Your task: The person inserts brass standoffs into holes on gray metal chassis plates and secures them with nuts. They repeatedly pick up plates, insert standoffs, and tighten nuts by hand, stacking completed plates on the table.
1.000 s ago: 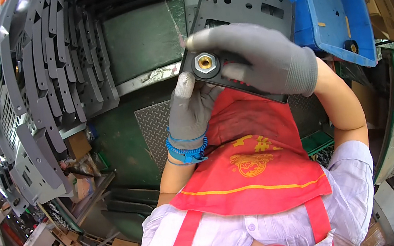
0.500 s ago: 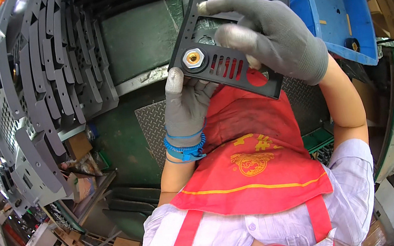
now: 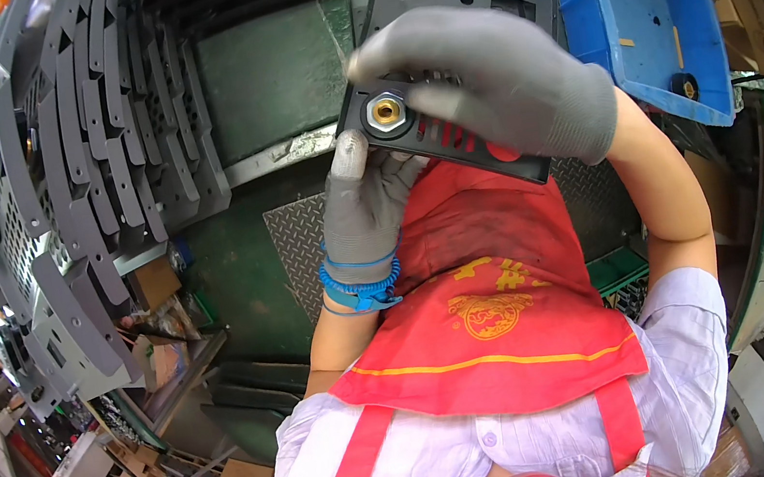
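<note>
Factory workshop; lined-up metal panels (image 3: 77,125)

Matt dark metal panel (image 3: 408,142), glossy metal nut (image 3: 374,119), smooth plastic bin (image 3: 636,17), cloth apron (image 3: 496,388)

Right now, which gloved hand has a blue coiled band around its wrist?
The left hand: the blue band circles its wrist, while the right hand has none.

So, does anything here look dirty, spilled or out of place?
Only the red apron stands out: dark smudges mark it between its yellow print and the black metal panel in the left hand. They look like grime against the brighter cloth. I see nothing spilled.
</note>
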`<state>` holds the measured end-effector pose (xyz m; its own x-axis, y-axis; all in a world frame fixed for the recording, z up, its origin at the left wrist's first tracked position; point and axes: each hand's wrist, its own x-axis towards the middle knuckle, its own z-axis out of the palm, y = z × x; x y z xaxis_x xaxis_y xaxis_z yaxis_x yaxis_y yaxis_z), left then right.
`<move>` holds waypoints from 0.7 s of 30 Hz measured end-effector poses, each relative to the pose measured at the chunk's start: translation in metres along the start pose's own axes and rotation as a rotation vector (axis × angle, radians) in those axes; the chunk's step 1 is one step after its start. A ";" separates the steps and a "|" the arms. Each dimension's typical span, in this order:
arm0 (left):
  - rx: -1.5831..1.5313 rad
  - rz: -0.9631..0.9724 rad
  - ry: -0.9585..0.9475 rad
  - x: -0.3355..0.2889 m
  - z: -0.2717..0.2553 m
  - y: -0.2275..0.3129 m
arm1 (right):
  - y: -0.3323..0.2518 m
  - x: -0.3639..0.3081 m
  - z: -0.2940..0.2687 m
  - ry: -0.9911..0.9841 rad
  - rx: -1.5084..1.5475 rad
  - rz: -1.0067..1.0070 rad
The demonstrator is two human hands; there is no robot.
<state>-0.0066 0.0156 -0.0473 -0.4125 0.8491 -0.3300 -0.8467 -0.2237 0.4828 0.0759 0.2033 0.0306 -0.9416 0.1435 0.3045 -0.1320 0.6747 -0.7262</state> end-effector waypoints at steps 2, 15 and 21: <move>0.001 0.039 -0.020 -0.001 0.000 -0.002 | 0.001 -0.001 0.008 -0.171 0.023 -0.060; 0.229 -0.195 0.065 -0.019 0.021 0.021 | -0.026 -0.064 -0.132 0.102 -0.668 0.421; 0.042 -0.130 -0.022 -0.014 0.007 0.022 | 0.001 -0.086 -0.183 -0.608 -1.084 1.208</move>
<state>-0.0168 0.0028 -0.0263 -0.2928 0.8798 -0.3744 -0.8774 -0.0917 0.4709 0.2136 0.3241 0.1166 -0.3508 0.7938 -0.4968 0.6893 0.5780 0.4368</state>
